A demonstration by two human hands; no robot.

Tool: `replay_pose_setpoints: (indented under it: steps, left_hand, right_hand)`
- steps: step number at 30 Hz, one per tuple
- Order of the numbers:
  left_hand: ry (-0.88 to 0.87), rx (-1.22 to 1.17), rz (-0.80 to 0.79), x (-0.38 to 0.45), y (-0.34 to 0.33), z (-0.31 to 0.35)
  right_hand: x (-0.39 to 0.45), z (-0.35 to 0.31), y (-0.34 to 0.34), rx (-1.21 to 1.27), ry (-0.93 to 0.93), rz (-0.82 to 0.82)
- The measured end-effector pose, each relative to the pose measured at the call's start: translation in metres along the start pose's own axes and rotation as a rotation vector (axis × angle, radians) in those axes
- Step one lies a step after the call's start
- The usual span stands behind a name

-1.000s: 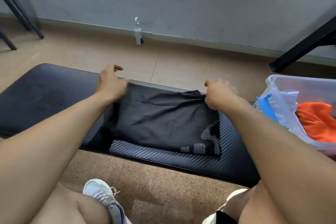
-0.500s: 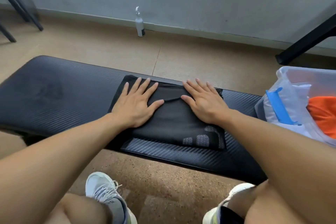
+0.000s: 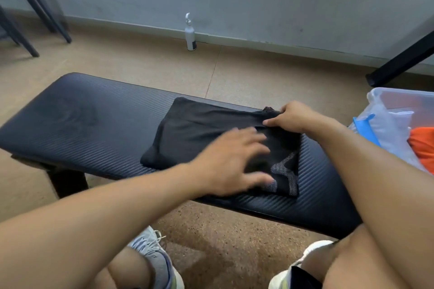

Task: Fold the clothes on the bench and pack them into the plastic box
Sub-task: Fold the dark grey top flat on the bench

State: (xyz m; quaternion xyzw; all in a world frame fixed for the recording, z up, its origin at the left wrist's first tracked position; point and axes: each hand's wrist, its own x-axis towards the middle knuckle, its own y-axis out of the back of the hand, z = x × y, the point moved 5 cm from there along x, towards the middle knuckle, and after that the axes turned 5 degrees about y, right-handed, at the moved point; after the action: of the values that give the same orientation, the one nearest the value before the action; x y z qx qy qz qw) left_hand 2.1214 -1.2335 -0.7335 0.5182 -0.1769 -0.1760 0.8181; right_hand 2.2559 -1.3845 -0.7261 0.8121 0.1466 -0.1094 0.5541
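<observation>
The worktop carries the folded black garment, left of the plastic box — soft, limp, best lifted from beneath both short edges. Left hand spreads flat on it; right hand pinches its far corner.

Both bare forearms reach forward from the near edge of the table. The left hand, blurred, hovers palm down with fingers spread straight. The right hand lies toward the far edge, its fingers curled and pinching.
</observation>
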Motion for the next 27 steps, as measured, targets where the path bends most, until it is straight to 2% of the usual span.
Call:
replay_pose_setpoints:
  steps: [2, 3, 5, 8, 13, 16, 18, 20, 22, 27]
  left_hand:
    - [0.022, -0.006, -0.195, -0.009, -0.034, 0.023]
    - [0.031, 0.043, -0.211, -0.011, -0.046, 0.026]
    - [0.026, 0.084, -0.097, -0.011, -0.053, 0.024]
    - [-0.016, -0.007, 0.087, -0.006, -0.051, 0.016]
    - [-0.158, -0.159, 0.001, 0.003, -0.025, -0.005]
    - [-0.033, -0.158, 0.084, 0.003, 0.022, -0.048]
    - [0.145, -0.214, 0.118, -0.008, 0.049, -0.078]
    - [0.299, -0.313, 0.044, -0.022, 0.063, -0.095]
    - [0.391, -0.383, -0.127, -0.035, 0.067, -0.099]
    - [0.376, -0.577, -0.547, -0.061, 0.064, -0.087]
  right_hand:
    - [-0.005, -0.008, 0.004, 0.196, 0.028, 0.024]
    - [-0.007, -0.012, 0.005, 0.248, 0.044, 0.032]
    - [-0.006, -0.014, 0.008, 0.253, 0.067, 0.071]
    - [-0.003, -0.009, 0.01, 0.241, 0.053, 0.105]
    - [-0.013, 0.002, 0.017, 0.147, -0.03, 0.103]
    - [-0.019, -0.001, 0.022, 0.189, -0.043, 0.07]
    - [-0.027, -0.009, 0.021, 0.264, -0.01, -0.012]
    - [-0.037, -0.019, 0.017, 0.254, 0.057, -0.154]
    - [-0.051, -0.03, 0.013, 0.137, 0.14, -0.312]
    - [-0.091, -0.048, -0.003, -0.097, 0.253, -0.737]
